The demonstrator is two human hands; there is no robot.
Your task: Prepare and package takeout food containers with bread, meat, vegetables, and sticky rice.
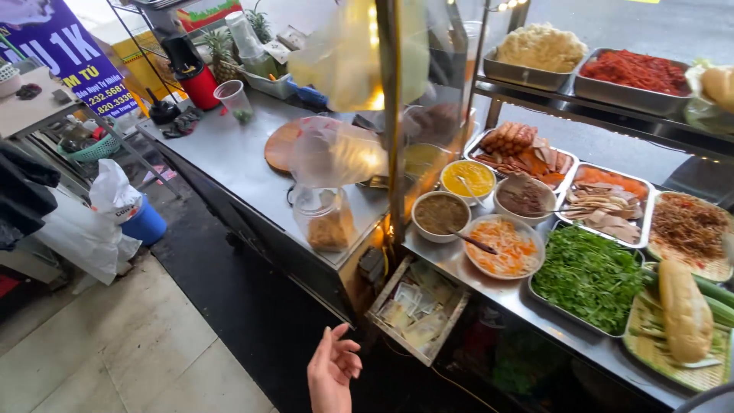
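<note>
My left hand (332, 372) is raised at the bottom middle of the view, palm turned to the right, fingers loosely curled and apart, holding nothing. It hovers over the dark floor in front of the stall. Nearest to it is a small wooden tray of clear sachets (391, 289), hung just below the steel counter (229, 157). My right hand is not in view.
On the counter are bowls of sauces and shredded carrot (505, 246), a metal tray of green herbs (587, 277), trays of sliced meats (608, 203), a baguette (684, 310) on a woven tray, a lidded plastic jar (325, 218) and a round wooden board (280, 145). A blue bucket (145, 223) stands on the floor at left.
</note>
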